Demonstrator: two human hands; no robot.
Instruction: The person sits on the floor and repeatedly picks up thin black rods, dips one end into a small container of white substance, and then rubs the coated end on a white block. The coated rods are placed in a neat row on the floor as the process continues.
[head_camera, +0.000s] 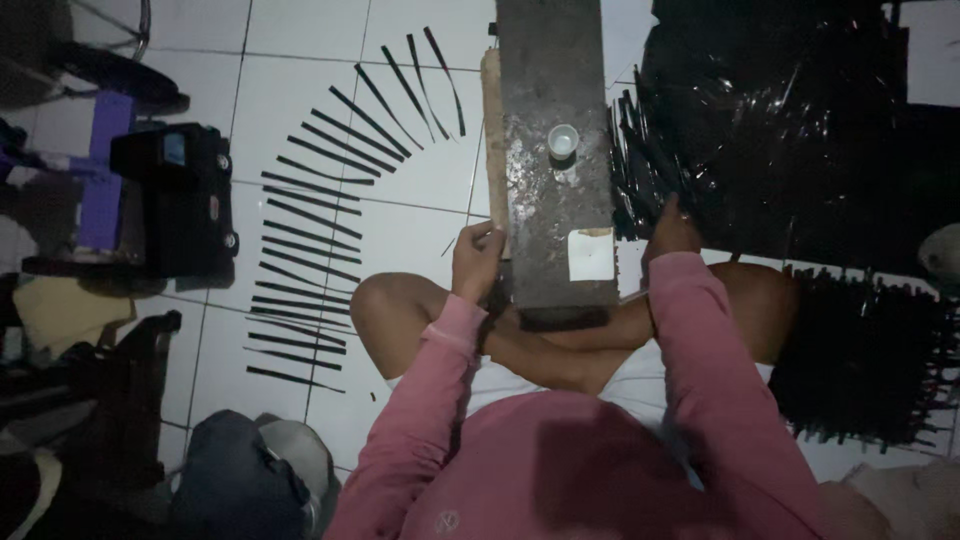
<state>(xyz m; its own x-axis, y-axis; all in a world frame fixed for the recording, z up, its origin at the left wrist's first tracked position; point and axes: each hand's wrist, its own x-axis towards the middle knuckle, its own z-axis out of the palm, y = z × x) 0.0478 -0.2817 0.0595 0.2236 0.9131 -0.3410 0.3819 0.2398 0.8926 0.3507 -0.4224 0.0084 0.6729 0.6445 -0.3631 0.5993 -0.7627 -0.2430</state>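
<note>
Plank: one, long axis pointing away from the person, bearing one white cup. Left hand grasps its edge; right hand touches black strips, grip indiscernible.

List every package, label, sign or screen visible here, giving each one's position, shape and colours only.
Pale label or paper piece: on the dark board's near end, squarish, off-white.
Black machine: left on the tiled floor, boxy, with a small bluish panel on top.
No packages or signs visible.

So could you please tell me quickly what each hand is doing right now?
Left hand: curled closed at the left edge of the dark board.
Right hand: reaching into the black strips; grip cannot be told.
</note>
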